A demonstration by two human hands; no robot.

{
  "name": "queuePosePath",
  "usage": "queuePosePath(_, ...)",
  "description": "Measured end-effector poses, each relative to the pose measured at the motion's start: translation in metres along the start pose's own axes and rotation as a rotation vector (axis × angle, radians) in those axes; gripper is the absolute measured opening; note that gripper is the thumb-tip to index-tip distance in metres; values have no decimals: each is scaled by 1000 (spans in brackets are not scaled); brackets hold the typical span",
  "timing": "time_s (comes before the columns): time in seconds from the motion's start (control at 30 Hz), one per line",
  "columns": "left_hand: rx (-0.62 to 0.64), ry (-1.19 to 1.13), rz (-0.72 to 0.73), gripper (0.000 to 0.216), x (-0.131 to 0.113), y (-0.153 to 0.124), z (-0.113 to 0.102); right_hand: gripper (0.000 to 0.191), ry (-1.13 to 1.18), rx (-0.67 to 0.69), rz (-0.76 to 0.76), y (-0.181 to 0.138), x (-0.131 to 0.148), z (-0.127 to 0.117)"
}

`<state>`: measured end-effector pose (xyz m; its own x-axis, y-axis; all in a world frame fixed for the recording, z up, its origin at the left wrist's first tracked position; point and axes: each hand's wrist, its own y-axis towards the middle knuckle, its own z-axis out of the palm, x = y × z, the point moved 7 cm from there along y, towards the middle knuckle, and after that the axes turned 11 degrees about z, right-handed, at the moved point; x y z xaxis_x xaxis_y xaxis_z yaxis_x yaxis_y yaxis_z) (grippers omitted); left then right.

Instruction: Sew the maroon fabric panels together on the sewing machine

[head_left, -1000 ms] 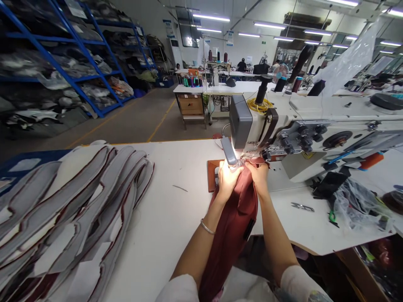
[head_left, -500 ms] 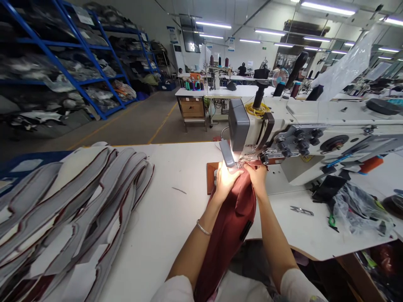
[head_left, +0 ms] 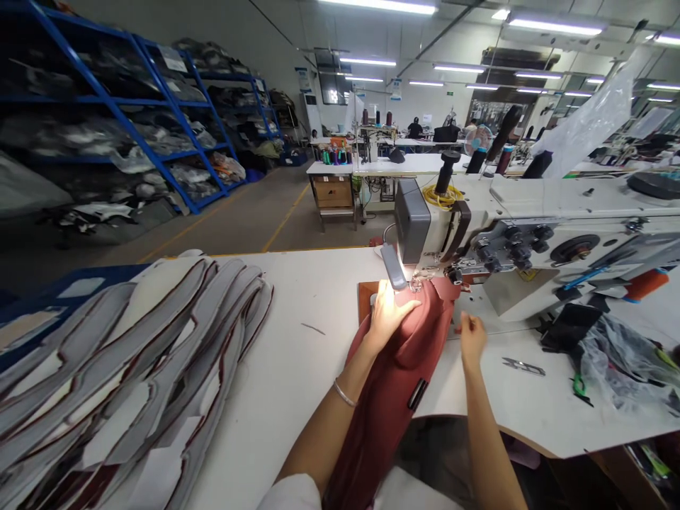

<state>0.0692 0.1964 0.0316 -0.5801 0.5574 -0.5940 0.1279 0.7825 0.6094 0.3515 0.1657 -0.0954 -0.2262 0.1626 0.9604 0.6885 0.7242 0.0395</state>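
A dark red fabric piece (head_left: 396, 382) with a small black tab (head_left: 417, 394) runs from my lap up to the lit needle area of the sewing machine (head_left: 425, 227). My left hand (head_left: 390, 315) lies on its upper left part, thumb stretched across the cloth and fingers pointing toward the presser foot (head_left: 416, 285). Right of the cloth, just over the table, my right hand (head_left: 472, 336) is closed with curled fingers. Whatever it may pinch is too small to make out. The fabric's far end is hidden under the machine head.
Grey padded pieces with dark red edging (head_left: 175, 354) are piled on the white table (head_left: 297, 368) at left. Thread snips (head_left: 524, 366) and a clear plastic bag (head_left: 616, 361) lie at right. Blue shelves (head_left: 122, 113) stand beyond the aisle.
My right hand has left the cloth by the presser foot and moved right and toward me, closing. My left hand stays on the fabric, which now spreads wider. The view has shifted slightly.
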Motion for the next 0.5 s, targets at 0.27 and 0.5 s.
queuePosePath(0.27, -39, -25, 105, 34, -1, -6, -1, 105, -312, -790, -179, 68, -43, -158)
queuePosePath(0.5, -53, -24, 197, 31, -4, -5, -4, 104, -291, -820, 61, 110, -61, -168)
